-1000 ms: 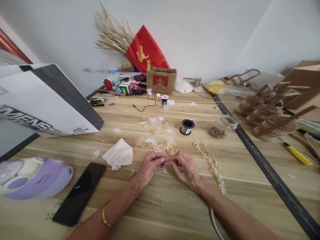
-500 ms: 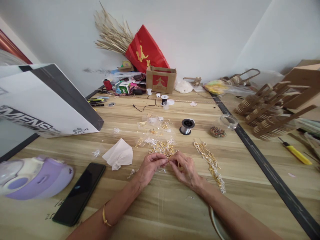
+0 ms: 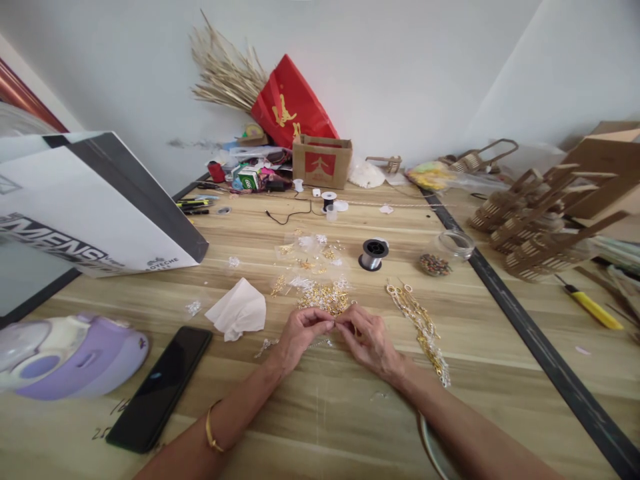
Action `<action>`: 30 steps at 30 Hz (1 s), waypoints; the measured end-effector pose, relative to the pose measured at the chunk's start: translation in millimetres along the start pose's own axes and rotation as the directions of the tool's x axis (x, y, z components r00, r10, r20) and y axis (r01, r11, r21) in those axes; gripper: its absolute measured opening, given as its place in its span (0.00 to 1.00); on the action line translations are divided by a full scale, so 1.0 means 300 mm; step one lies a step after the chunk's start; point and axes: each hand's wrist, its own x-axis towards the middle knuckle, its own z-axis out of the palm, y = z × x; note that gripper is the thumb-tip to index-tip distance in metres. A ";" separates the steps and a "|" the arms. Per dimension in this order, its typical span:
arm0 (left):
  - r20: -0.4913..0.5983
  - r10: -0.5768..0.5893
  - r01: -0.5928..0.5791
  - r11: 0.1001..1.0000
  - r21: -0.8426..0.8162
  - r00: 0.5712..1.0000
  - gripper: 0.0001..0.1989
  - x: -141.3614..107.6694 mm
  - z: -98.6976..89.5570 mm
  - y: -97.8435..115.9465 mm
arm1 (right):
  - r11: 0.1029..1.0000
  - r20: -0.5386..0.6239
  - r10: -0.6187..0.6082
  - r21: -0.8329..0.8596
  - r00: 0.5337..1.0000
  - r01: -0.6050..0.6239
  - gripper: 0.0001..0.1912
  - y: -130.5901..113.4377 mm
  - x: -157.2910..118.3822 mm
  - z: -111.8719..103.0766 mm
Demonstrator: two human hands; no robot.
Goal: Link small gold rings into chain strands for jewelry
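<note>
My left hand point(image 3: 303, 335) and my right hand point(image 3: 367, 339) meet fingertip to fingertip above the table, both closed in a pinch. Whatever lies between the fingertips is too small to make out. Just beyond them is a heap of gold and silver jewellery findings point(image 3: 324, 297). A silver chain point(image 3: 267, 346) lies on the wood by my left hand and runs partly behind it. To the right of my right hand, several gold and silver chains point(image 3: 420, 323) are stretched out in a bundle. A spool of silver wire point(image 3: 374, 255) stands farther back.
At left are a black phone point(image 3: 160, 388), a tissue point(image 3: 238, 309), a purple-and-white device point(image 3: 80, 357) and a large white box point(image 3: 90, 207). A glass jar with beads point(image 3: 443, 255), small wooden baskets point(image 3: 537, 220) and a yellow-handled tool point(image 3: 595, 309) are at right. Behind stands a paper bag point(image 3: 321, 162).
My fingertips have drawn slightly closer together, and the small bright bit seen between them earlier is now hidden. The things on the table have stayed put.
</note>
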 end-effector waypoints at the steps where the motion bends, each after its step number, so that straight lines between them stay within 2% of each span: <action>1: -0.002 0.006 -0.006 1.000 0.021 1.000 0.07 -0.001 0.001 0.005 | 1.000 0.002 0.000 0.002 1.000 0.000 0.05 0.001 0.000 0.000; 6: 0.001 0.028 -0.028 0.997 0.077 1.000 0.07 -0.003 0.003 0.010 | 1.000 0.016 0.001 0.014 1.000 -0.001 0.05 0.000 0.000 0.000; 11: -0.009 0.047 -0.046 0.998 0.042 0.999 0.08 0.003 0.003 0.001 | 0.999 0.024 0.017 0.048 1.000 -0.018 0.05 0.006 -0.004 0.006; 17: -0.006 0.126 -0.124 0.983 0.137 0.992 0.07 0.004 -0.003 0.002 | 0.982 0.043 0.132 0.128 0.990 -0.136 0.06 0.014 0.000 0.007; 22: 0.057 0.165 -0.174 0.965 0.194 0.985 0.14 0.001 -0.014 -0.014 | 0.959 0.098 0.178 0.206 0.979 -0.195 0.08 0.008 0.011 -0.003; 30: 0.056 0.155 -0.164 0.962 0.220 0.986 0.13 0.003 -0.020 -0.019 | 0.935 0.145 0.209 0.259 0.967 -0.241 0.08 0.002 0.020 -0.011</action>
